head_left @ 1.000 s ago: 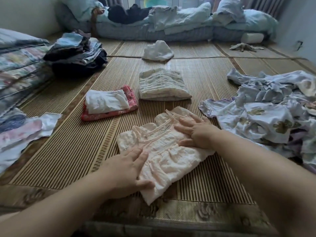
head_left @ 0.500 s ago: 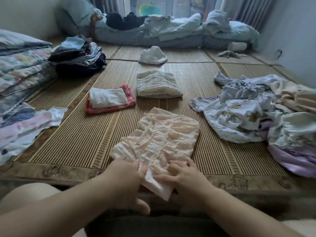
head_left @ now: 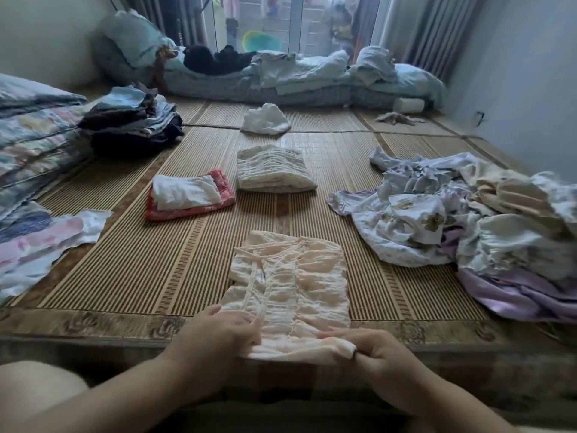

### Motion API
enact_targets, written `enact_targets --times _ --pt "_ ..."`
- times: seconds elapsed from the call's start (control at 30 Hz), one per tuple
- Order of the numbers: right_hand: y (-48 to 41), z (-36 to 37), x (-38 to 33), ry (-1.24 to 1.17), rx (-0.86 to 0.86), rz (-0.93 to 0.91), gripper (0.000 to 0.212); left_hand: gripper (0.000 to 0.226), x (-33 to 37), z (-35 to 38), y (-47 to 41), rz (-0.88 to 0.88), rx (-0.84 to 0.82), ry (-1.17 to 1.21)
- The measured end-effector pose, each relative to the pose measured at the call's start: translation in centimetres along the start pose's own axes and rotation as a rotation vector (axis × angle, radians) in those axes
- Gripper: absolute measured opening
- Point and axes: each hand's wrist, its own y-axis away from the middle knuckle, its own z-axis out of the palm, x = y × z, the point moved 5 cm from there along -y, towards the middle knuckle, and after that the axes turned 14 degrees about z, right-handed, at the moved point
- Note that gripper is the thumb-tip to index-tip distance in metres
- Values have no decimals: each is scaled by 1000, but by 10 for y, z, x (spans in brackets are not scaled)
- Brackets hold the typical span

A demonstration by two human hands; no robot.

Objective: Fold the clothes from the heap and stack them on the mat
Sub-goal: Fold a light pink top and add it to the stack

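I see a pale peach crinkled garment [head_left: 288,285] lying flat on the woven mat [head_left: 150,270], folded to a narrow rectangle with a thin trim line running down it. My left hand [head_left: 215,339] and right hand [head_left: 377,348] each pinch its near hem, fingers closed on the cloth. Right of the garment sprawls the unfolded heap [head_left: 468,220]; beyond it sit a cream folded piece [head_left: 273,170] and a white-on-red stack [head_left: 189,195].

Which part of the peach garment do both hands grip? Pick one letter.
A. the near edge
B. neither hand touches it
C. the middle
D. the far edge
A: the left hand and right hand each pinch a near corner of the peach garment, whose far part lies flat on the mat.
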Motion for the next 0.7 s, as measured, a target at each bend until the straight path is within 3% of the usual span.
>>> enact_targets --times 0.07,0.2,0.3,0.43,0.57,0.7 --pt "-5 -6 -3 -178 31 14 24 16 -17 -6 -8 -26 -40 106" --pt "-28 -28 -20 -396 125 23 73 18 -57 -26 -33 -109 -90 288" --pt "-63 -59 -35 -467 305 66 44 23 -92 -53 -76 -170 61 216" --pt "-121 -99 -25 -233 648 281 35 39 -124 -72 -131 -252 327 262" --pt "-138 -106 -6 37 791 441 47 51 -130 -36 -154 -477 283 223" --pt "-135 -78 -7 299 743 327 57 63 -97 6 -154 -193 119 67"
